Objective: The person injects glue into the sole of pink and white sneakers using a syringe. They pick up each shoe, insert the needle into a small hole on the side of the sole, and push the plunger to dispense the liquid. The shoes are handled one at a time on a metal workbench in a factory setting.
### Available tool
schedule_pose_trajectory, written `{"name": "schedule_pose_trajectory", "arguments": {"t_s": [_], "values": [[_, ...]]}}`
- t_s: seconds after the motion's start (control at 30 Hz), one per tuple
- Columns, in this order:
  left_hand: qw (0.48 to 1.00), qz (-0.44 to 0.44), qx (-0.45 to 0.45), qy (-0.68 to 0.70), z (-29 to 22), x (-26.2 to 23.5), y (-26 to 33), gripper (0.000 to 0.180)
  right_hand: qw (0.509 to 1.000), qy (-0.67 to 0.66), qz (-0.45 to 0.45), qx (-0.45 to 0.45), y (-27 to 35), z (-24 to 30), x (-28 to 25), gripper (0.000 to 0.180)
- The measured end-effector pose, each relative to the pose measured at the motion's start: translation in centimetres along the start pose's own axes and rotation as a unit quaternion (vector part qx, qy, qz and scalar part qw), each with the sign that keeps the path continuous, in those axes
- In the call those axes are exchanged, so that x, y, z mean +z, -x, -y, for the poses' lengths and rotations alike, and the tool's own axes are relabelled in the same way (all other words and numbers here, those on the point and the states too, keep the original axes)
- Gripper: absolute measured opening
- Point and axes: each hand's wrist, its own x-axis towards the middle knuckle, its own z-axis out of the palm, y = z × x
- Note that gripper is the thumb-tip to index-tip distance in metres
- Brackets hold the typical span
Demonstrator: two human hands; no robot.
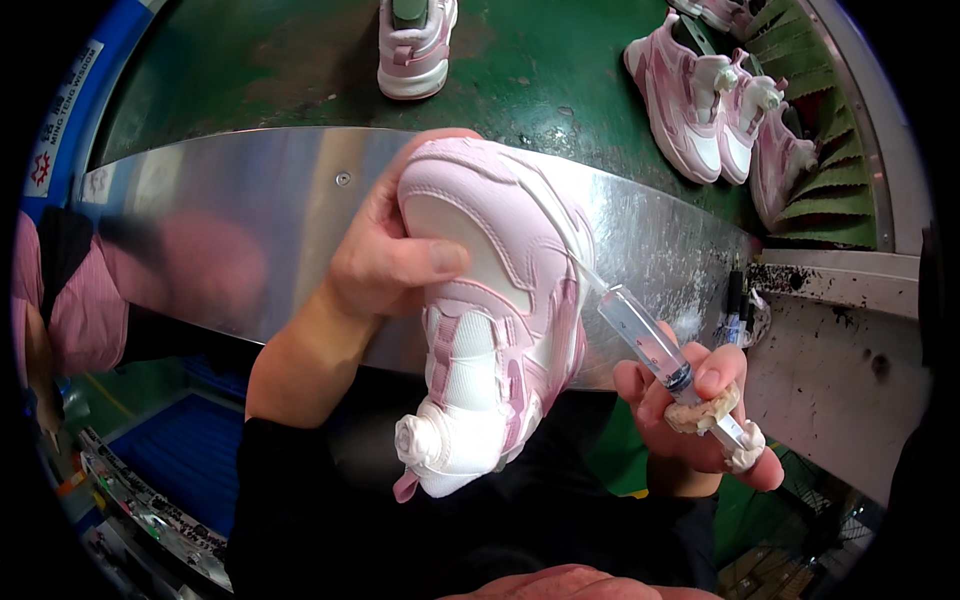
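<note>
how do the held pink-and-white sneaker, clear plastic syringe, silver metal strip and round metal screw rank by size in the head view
1. Silver metal strip, partly hidden
2. Pink-and-white sneaker in left hand
3. Clear plastic syringe in right hand
4. Round metal screw

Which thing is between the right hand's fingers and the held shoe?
The head view shows a clear syringe there, its nozzle pointing toward the shoe.

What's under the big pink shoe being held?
The left hand curls under the shoe, over a shiny metal surface. The shoe hides part of that hand and whatever lies directly below.
</note>
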Motion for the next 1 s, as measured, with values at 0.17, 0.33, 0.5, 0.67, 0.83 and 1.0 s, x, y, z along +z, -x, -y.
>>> {"name": "schedule_pose_trajectory", "arguments": {"t_s": [0.17,0.33,0.5,0.67,0.83,1.0], "values": [[1.0,-0.018,0.007,-0.005,0.1,0.0,-0.4,0.07,0.999,0.01,-0.013,-0.046,0.9,-0.9,-0.5,0.092],[0.999,-0.024,-0.024,-0.008,0.1,-0.3,-0.5,0.062,0.999,0.015,0.013,-0.046,1.7,-1.5,-1.6,0.094],[0.999,-0.039,-0.02,0.027,0.5,-0.8,-0.7,0.058,0.999,0.019,0.011,-0.029,3.0,-1.8,-2.0,0.094],[0.995,-0.082,-0.017,0.051,0.7,-1.4,-0.3,0.053,1.0,0.026,0.001,-0.012,4.5,-2.1,-2.1,0.094],[0.991,-0.066,-0.057,0.103,0.1,-1.8,-0.5,0.041,0.999,0.033,-0.032,0.001,6.0,-2.3,-1.7,0.092],[0.999,-0.049,0.002,-0.006,0.1,-4.1,-0.3,0.033,0.996,0.057,-0.046,0.042,6.9,-1.9,-1.6,0.078]]}}
